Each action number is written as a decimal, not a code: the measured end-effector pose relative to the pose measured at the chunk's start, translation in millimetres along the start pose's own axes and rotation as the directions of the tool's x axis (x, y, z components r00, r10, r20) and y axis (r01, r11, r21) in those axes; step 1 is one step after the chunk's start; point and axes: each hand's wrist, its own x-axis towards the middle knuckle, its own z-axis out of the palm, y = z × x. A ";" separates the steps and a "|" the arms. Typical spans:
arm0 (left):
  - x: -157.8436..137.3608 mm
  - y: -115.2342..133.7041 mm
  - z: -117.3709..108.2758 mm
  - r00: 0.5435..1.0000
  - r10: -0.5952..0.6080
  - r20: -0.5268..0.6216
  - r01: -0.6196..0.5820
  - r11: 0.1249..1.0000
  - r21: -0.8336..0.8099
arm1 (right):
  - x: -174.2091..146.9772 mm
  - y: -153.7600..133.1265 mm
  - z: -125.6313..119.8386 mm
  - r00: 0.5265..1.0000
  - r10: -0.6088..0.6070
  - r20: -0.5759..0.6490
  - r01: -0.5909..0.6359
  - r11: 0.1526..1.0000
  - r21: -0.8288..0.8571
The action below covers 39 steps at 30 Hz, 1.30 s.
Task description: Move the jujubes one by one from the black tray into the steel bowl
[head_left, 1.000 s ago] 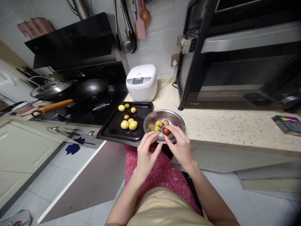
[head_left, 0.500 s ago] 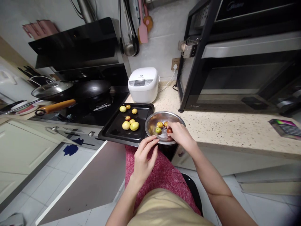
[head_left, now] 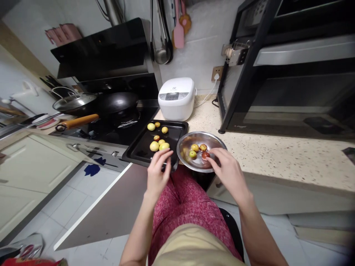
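My left hand [head_left: 159, 170], fingers loosely bent and thumb apart, hovers over the front right part of a black baking tray [head_left: 142, 157]. It holds nothing, and its fingertips are nearest a pale yellow fruit [head_left: 164, 146]. Several small round fruits, yellow to brown and jujube-like, lie on the tray. Over the right rim of a steel bowl [head_left: 184, 162] is my right hand [head_left: 227, 168], its thumb and fingers parted beside a red-brown fruit [head_left: 205, 156]. Whether a fingertip touches that fruit I cannot tell. Two mottled yellow fruits [head_left: 195, 147] and a greenish one [head_left: 192, 154] sit in the bowl too.
Behind the tray stands a white rice cooker [head_left: 176, 99]. A black wok [head_left: 118, 101] and a lidded pan [head_left: 74, 103] are on the stove at left. An oven [head_left: 299, 99] in a black rack fills the right. A cabinet door [head_left: 105, 207] hangs open below the tray.
My left hand has moved left from the bowl's front rim to over the tray. My right hand has loosened and drawn slightly back from the red-brown fruit. The view has shifted a little.
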 end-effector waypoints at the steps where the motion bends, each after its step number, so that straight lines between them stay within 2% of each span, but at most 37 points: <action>1: 8.5 -11.8 -5.3 1.000 -0.013 -0.009 0.013 0.999 0.036 | -6.9 -3.2 -1.7 0.998 -0.021 -0.060 0.022 0.999 0.028; 5: 51.9 -69.5 -26.4 0.991 -0.093 0.094 0.079 0.987 0.143 | -31.8 -14.1 -3.5 0.965 -0.072 -0.251 0.092 0.993 0.069; 7: 73.9 -99.0 -32.9 0.961 -0.111 0.254 0.060 0.978 0.200 | -40.6 -16.7 -1.8 0.956 -0.114 -0.271 0.140 0.987 0.078; 10: 99.8 -133.1 -34.8 0.853 -0.093 0.514 -0.032 0.973 0.229 | -48.8 -16.3 2.4 0.951 -0.165 -0.263 0.192 0.978 0.080; 12: 110.9 -146.1 -32.2 0.766 -0.081 0.637 -0.082 0.972 0.222 | -51.7 -14.6 5.5 0.951 -0.175 -0.256 0.200 0.977 0.076; 14: 117.7 -152.3 -28.9 0.702 -0.077 0.708 -0.107 0.972 0.211 | -53.3 -13.1 8.5 0.951 -0.177 -0.252 0.200 0.977 0.068; 16: 120.9 -154.3 -25.8 0.671 -0.080 0.737 -0.113 0.972 0.208 | -54.1 -12.3 11.4 0.952 -0.178 -0.251 0.200 0.978 0.064; 19: 120.8 -155.0 -21.4 0.672 -0.082 0.736 -0.111 0.972 0.209 | -54.5 -12.5 15.1 0.951 -0.172 -0.257 0.196 0.978 0.071; 24: 116.2 -163.1 -14.3 0.717 -0.099 0.690 -0.087 0.969 0.230 | -55.1 -14.5 18.1 0.950 -0.171 -0.260 0.196 0.978 0.074; 27: 116.5 -168.9 -13.8 0.789 -0.082 0.608 -0.085 0.967 0.240 | -55.9 -15.4 18.7 0.948 -0.179 -0.263 0.203 0.977 0.070; 30: 118.8 -160.4 -17.0 0.900 0.008 0.435 -0.107 0.974 0.202 | -56.0 -16.4 19.6 0.942 -0.188 -0.277 0.214 0.975 0.066; 32: 118.7 -140.7 -18.8 0.936 0.084 0.343 -0.136 0.982 0.130 | -55.4 -17.1 20.2 0.940 -0.189 -0.285 0.215 0.974 0.063; 33: 117.4 -126.7 -18.8 0.938 0.121 0.324 -0.157 0.984 0.085 | -54.9 -17.5 20.3 0.939 -0.188 -0.288 0.214 0.975 0.062; 36: 108.9 -76.7 -12.9 0.891 0.221 0.397 -0.244 0.970 0.009 | -53.6 -18.8 20.5 0.939 -0.183 -0.291 0.210 0.976 0.063; 39: 99.0 -34.0 1.4 0.774 0.282 0.567 -0.286 0.954 -0.085 | -53.3 -19.7 20.2 0.941 -0.177 -0.287 0.203 0.977 0.065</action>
